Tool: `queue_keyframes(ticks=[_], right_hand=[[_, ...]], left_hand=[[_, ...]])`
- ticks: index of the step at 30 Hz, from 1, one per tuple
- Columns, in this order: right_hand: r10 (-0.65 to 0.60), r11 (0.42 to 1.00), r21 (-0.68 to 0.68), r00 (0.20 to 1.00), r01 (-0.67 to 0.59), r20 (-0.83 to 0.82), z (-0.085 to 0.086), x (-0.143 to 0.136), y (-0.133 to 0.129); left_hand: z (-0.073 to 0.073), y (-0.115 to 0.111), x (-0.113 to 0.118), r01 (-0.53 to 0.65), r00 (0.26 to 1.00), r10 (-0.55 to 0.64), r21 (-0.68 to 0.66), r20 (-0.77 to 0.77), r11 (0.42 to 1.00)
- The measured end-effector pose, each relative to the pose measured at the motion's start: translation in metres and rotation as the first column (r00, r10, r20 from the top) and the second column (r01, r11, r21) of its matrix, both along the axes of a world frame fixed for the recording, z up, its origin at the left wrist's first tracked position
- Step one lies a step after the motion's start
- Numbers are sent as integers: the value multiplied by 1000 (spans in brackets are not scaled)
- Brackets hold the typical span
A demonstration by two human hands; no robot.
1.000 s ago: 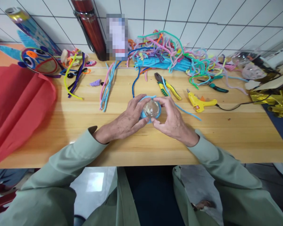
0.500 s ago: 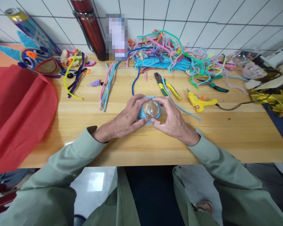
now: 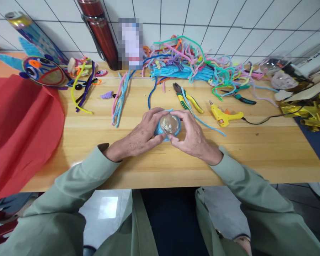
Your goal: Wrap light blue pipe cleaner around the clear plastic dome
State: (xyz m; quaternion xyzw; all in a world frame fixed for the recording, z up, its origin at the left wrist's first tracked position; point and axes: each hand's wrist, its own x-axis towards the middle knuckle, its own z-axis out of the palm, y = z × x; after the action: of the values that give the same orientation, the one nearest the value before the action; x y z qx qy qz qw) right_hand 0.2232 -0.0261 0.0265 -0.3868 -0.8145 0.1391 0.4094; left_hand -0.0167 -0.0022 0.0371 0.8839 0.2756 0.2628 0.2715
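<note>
A small clear dome, round and shiny, sits between my hands on the wooden table, near the middle. Light-blue fuzzy wrapping circles its edge and bulges out on the left side.

My left hand is half open and curved, with fingers at the far edge and the thumb at the near edge. My right hand mirrors it, thumb and forefinger spread in a wide C — between them, they steady the piece.

As far as I can judge, the work is partly along: the blue band is in place around the dome, while the top of the dome is bare. Whether the band is fastened I cannot tell, as my fingers hide parts of it.

Beyond my hands, a loose light-blue stem trails across the pliers. The yellow glue gun lies to their right, out of my hands. More pink and blue stems lie to the left — unused — and a tangled, many-coloured pile stretches along the wall.
</note>
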Motion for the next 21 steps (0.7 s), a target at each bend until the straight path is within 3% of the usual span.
queue_keyframes(ticks=[11,21], right_hand=[[107,988,-105,993,-111,-39,0,15,6],[48,998,-44,999,-48,2,-1,7,2]], left_hand=[[-3,3,1,7,1000,-7,2,28,1000],[-7,1,3,-17,999,16,37,36,999]])
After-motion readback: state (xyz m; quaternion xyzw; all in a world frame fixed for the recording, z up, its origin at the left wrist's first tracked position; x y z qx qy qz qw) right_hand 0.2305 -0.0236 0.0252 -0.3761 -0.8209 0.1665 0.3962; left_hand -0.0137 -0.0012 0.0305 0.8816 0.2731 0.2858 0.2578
